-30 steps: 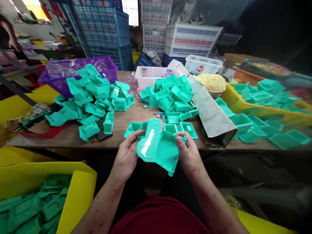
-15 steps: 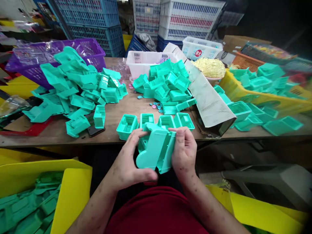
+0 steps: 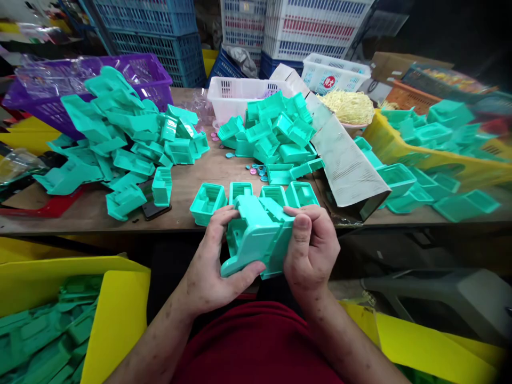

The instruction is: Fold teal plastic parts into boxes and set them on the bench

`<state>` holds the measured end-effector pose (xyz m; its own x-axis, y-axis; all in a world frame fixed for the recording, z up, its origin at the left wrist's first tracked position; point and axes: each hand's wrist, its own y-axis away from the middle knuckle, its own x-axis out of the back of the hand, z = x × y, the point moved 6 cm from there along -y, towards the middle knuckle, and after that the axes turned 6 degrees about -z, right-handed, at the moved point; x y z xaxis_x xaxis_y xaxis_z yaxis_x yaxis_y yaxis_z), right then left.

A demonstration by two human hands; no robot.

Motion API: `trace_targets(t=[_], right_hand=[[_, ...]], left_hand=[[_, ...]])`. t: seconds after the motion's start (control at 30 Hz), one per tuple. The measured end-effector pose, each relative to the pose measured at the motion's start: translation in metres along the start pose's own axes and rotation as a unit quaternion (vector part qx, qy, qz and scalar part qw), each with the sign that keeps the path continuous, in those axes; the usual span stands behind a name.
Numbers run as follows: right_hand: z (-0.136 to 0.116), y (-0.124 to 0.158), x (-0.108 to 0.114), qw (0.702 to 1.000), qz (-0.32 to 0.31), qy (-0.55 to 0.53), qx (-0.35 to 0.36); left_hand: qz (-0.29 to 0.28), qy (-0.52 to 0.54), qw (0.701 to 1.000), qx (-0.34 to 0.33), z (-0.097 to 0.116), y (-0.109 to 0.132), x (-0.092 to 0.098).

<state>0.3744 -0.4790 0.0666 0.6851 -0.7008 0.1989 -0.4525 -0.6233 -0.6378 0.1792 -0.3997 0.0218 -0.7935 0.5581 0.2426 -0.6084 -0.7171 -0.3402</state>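
Note:
In front of my red shirt, two turquoise plastic parts meet between my hands. My left hand [image 3: 218, 261] wraps round a hollow housing with a rounded lower corner [image 3: 252, 234], its thumb along the bottom edge. A second, flatter turquoise panel [image 3: 280, 248] is pinched in my right hand [image 3: 312, 245], thumb on the near face and fingers behind. The two parts touch along a slanted seam. Just beyond them, at the table edge, stands a row of several turquoise open boxes [image 3: 208, 201].
Piles of turquoise parts lie left [image 3: 132, 128] and centre [image 3: 276, 133] on the wooden table [image 3: 188, 200]. A cardboard divider [image 3: 344, 160] stands to the right. Yellow bins [image 3: 120, 314] flank my lap. Behind are a purple basket [image 3: 156, 80] and a white basket [image 3: 228, 101].
The two parts have turned in my hands and sit closer together, the gap between them narrower. My right hand has shifted slightly right and its grip has moved on the panel.

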Motion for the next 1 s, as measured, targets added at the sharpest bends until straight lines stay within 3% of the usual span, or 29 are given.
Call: trace_targets(t=[0.37,0.57,0.8,1.0], right_hand=[[-0.009,-0.001,-0.001,0.996,0.020,0.000,0.082],[-0.009,0.000,-0.002,0.997,0.015,0.009,0.082],[-0.008,-0.003,-0.001,0.997,0.020,0.000,0.069],[-0.007,-0.004,-0.003,0.998,0.019,-0.009,0.053]], left_hand=[[-0.031,0.015,0.999,0.006,-0.004,-0.004,-0.012],[-0.063,0.037,0.997,-0.008,0.001,-0.003,-0.009],[-0.043,0.028,0.998,-0.020,0.006,-0.006,-0.002],[-0.049,0.044,0.998,-0.002,-0.003,-0.005,-0.006]])
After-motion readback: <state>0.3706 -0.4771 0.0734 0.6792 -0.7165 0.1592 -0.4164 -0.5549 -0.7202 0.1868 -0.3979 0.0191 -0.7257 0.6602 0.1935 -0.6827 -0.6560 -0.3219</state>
